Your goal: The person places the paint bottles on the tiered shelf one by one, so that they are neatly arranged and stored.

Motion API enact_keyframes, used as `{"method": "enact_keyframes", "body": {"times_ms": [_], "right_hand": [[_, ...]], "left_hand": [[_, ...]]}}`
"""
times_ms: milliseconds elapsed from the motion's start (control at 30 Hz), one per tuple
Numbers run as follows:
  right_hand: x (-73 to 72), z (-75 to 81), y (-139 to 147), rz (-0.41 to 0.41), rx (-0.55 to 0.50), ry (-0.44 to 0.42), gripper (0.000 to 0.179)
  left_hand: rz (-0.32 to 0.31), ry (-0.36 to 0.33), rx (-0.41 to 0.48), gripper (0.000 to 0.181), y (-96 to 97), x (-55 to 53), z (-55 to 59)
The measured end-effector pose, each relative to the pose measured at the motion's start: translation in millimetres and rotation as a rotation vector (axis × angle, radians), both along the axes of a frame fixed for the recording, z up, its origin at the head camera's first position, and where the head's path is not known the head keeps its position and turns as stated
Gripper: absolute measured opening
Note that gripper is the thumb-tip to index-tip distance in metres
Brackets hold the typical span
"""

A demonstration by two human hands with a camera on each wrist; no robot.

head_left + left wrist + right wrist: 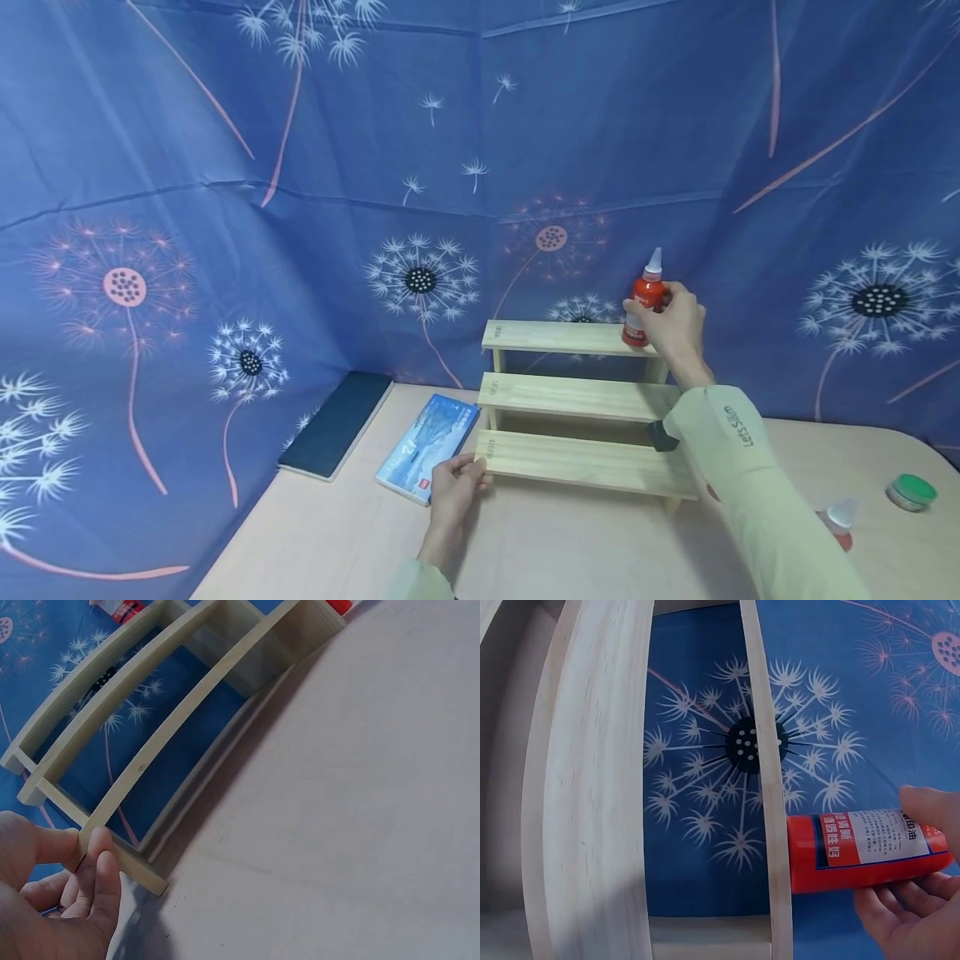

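Note:
A three-step wooden rack [577, 396] stands on the table. My right hand [675, 325] holds a red bottle [636, 321] with a clear pointed cap upright at the right end of the top step. In the right wrist view the base of the bottle [840, 851] meets the edge of that step, thumb on one side and fingers on the other. My left hand [453, 492] pinches the left end of the lowest step between thumb and fingers. The left wrist view shows that left hand [67, 889] at the corner of the rack [150, 754].
Left of the rack lie a blue box [427, 446] and a dark notebook [337, 425]. On the right are a green-lidded jar [912, 492] and another bottle with a clear cap [840, 521], partly behind my sleeve. A blue dandelion-print cloth [420, 150] hangs behind the rack.

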State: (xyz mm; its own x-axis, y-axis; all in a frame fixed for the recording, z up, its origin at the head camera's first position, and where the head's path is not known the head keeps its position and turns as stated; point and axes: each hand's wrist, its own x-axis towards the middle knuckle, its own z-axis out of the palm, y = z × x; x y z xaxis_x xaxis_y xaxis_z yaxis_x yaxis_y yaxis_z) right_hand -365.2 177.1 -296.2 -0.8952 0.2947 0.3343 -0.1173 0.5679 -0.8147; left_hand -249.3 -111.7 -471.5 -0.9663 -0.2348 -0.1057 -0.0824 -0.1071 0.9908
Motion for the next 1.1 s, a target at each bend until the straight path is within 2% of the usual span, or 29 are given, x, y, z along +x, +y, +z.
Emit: {"method": "enact_keyframes", "body": {"times_ms": [200,300,500,667,933,1100], "right_hand": [[6.5,1.8,6.8,-0.01,0.003,0.013,0.066],[11.8,0.7,10.2,0.004,0.013,0.011,0.069],[27.9,-8.3,12.0,0.07,-0.012,0.0,0.085],[41.8,-17.8,8.1,0.064,-0.058,-0.013,0.09],[70.2,-26.2,1.4,0.087,-0.063,0.01,0.094],[95.8,-31.8,-4.9,0.121,-0.098,0.017,0.093]], "left_hand": [[-0.024,-0.017,-0.011,0.03,6.6,1.4,4.9],[-0.02,-0.02,-0.013,0.031,9.5,0.0,0.2],[-0.024,-0.006,0.006,0.028,11.1,3.4,-0.7],[-0.014,-0.006,0.012,0.028,8.6,2.9,-1.2],[-0.019,-0.023,0.012,0.031,3.3,3.1,-2.3],[-0.016,-0.016,0.017,0.033,1.0,3.2,-1.7]]}}
